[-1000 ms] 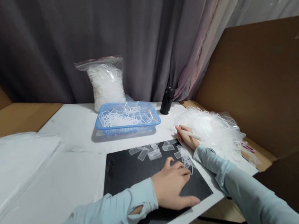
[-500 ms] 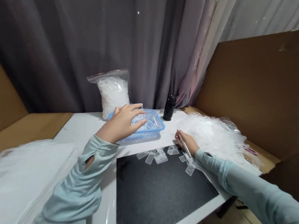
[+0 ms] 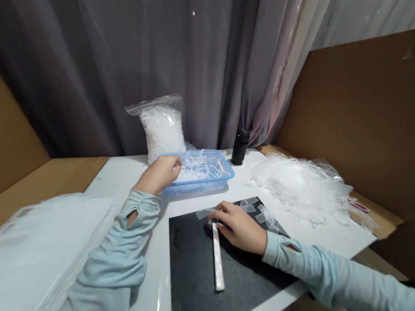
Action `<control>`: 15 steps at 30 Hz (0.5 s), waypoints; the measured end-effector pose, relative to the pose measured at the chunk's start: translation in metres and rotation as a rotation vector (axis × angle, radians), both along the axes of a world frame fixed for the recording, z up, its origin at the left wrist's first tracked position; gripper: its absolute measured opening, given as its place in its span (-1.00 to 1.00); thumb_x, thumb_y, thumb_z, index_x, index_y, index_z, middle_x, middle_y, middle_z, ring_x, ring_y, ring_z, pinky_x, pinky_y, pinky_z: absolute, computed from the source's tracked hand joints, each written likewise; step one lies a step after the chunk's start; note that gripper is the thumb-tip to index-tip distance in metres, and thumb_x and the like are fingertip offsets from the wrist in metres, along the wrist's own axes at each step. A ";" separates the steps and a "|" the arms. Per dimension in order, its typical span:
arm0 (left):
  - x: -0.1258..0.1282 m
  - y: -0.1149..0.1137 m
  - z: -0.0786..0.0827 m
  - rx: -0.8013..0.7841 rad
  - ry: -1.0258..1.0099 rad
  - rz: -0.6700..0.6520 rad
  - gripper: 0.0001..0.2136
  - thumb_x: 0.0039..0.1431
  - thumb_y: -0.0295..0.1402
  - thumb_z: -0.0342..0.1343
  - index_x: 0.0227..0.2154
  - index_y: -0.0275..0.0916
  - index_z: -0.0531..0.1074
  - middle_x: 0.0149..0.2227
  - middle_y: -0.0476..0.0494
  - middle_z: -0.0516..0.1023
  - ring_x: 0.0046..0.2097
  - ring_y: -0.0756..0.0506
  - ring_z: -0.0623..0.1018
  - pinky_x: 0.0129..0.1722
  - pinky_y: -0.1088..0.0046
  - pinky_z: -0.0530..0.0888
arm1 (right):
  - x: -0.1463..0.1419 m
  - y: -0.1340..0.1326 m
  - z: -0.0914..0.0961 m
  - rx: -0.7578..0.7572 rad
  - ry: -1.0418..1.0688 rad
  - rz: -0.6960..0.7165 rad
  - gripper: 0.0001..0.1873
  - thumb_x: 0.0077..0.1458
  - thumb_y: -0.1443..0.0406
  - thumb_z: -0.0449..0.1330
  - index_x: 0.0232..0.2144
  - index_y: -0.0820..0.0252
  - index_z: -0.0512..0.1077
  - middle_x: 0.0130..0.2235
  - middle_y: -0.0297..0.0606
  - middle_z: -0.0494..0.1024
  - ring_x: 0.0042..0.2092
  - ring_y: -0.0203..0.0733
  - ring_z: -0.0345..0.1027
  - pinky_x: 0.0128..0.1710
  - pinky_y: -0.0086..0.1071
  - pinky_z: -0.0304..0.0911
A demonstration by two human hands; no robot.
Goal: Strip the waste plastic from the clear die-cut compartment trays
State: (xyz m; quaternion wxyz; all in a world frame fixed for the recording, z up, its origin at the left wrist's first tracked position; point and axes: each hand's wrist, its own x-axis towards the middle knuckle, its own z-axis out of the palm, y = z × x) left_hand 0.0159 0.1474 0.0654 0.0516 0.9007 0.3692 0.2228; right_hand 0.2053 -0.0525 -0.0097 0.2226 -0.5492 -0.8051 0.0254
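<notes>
Your left hand (image 3: 159,175) is curled at the corner of the blue plastic basket (image 3: 200,186), with the fingers bent over its rim, close to the clear plastic offcuts (image 3: 202,169) inside. From this view you cannot tell if they grip one. Your right hand (image 3: 239,226) rests on the black mat (image 3: 198,302), its fingers (image 3: 219,211) half spread and reaching toward the clear plastic rectangles (image 3: 248,204) near the far edge of the mat. Whether they pinch a piece, it is also not possible to tell.

The main risk is in these rectangles: they look thin and light, so a quick move of your palm or sleeve could push them off the mat, and on the white board (image 3: 127,170) they would be hard to see. The white pen-shaped stick (image 3: 217,258) lies loose just beside your right hand, so a careless touch could roll it into them. The loose heap of clear offcuts (image 3: 298,188) on the right could also slide and mix with them.

The board also carries a black bottle (image 3: 240,146) and a zip bag of white strips (image 3: 163,131). A stack of clear film (image 3: 29,244) lies on the left, a grey curtain (image 3: 119,59) hangs behind, and a cardboard panel (image 3: 361,117) stands on the right.
</notes>
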 end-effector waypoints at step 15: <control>-0.008 -0.093 0.075 -0.208 0.005 -0.376 -0.71 0.17 -0.09 0.02 -0.24 -0.10 0.55 -0.25 0.00 0.62 -0.26 -0.13 0.60 -0.28 0.44 0.48 | 0.025 0.041 -0.014 -0.047 0.191 0.184 -0.89 0.26 0.36 0.12 -0.23 0.18 0.46 -0.19 -0.20 0.51 -0.10 -0.17 0.40 -0.02 -0.30 0.33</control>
